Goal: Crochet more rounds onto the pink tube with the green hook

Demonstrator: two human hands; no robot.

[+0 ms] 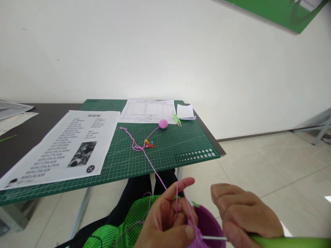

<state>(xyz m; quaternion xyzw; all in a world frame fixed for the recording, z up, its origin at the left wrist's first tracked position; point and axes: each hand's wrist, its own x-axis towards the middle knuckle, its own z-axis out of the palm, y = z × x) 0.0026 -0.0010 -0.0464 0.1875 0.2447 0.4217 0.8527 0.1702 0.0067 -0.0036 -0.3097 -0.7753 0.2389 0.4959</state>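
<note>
My left hand (168,220) pinches the edge of a purple crochet piece (197,237) between thumb and fingers. Pink-purple yarn (155,171) comes down from the table and loops over its raised index finger. My right hand (245,215) is closed around a crochet hook with a green handle (292,241); the hook's metal shaft reaches left to the stitches, where its tip is hidden. The lower part of the crochet piece runs out of view. Behind it sits a purple rounded form (213,224), partly covered by my hands.
A green cutting mat (160,158) covers the table. On it lie a pink yarn ball (163,124), several coloured stitch markers (148,144), green-handled snips (177,120), a printed pattern sheet (59,148), a form (150,110) and white paper slips (185,112). Green mesh (137,213) lies by my lap.
</note>
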